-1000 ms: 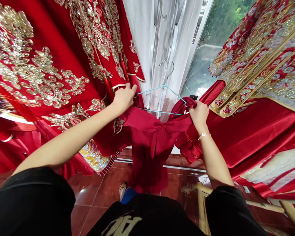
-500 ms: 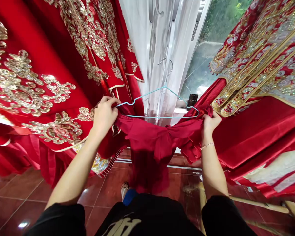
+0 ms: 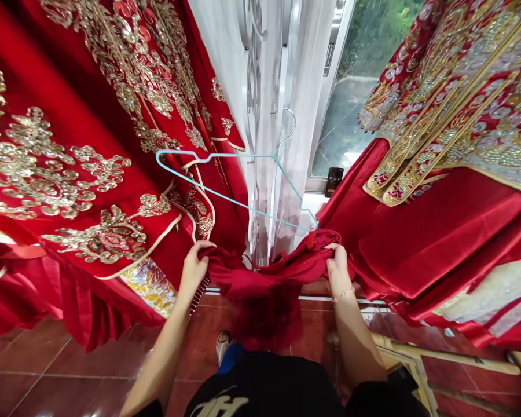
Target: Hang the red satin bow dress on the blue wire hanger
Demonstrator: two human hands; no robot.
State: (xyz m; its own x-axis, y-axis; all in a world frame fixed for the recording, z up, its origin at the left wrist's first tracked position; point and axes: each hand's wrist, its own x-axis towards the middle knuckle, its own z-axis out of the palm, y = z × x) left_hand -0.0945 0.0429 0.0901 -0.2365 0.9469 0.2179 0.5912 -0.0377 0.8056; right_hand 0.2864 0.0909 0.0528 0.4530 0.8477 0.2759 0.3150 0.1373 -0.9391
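A dark red dress (image 3: 264,289) hangs between my two hands in the middle of the view, its lower part falling toward the floor. My left hand (image 3: 196,267) is closed on its left shoulder edge. My right hand (image 3: 338,267), with a bracelet at the wrist, grips the gathered fabric on the other side. Above the dress a light blue hanger (image 3: 243,204) tilts, its left end up and free of the cloth. The hanger's right end still touches the dress near my right hand. Its metal hook points up in front of a white rack.
Red garments with gold sequins (image 3: 108,237) hang close on the left, and an embroidered red garment (image 3: 460,116) on the right. A phone (image 3: 334,180) stands by the window. A wooden frame (image 3: 443,353) lies low at the right, over red floor tiles (image 3: 47,370).
Both hands have come down and closer to me with the dress. The hanger's left end has slipped out of the dress and swung up to the left.
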